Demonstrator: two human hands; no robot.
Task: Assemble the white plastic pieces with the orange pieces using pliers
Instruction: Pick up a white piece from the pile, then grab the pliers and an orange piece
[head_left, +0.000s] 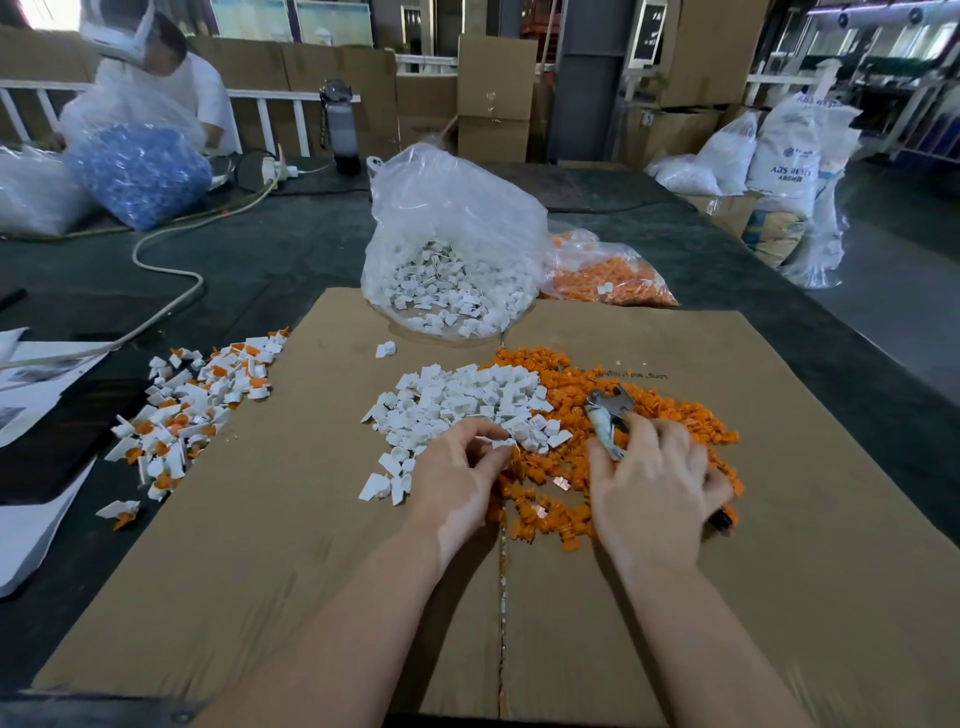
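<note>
Head view, centre of the frame: a flattened cardboard sheet (675, 597) lies on the dark tabletop (270, 260). On it a heap of white pieces (457, 400) touches a wider spread of orange pieces (670, 415) to its right. The left hand (457, 473), at lower centre, pinches a white piece (503, 443) between thumb and fingertips at the near edge of the white heap. The right hand (649, 488), just right of it, is curled round the pliers (605, 415), whose metal head points up-frame over the orange spread. At left lies a pile of joined pieces (192, 410). Up-frame stand a clear bag of white parts (452, 244) and a bag of orange parts (608, 275).
</note>
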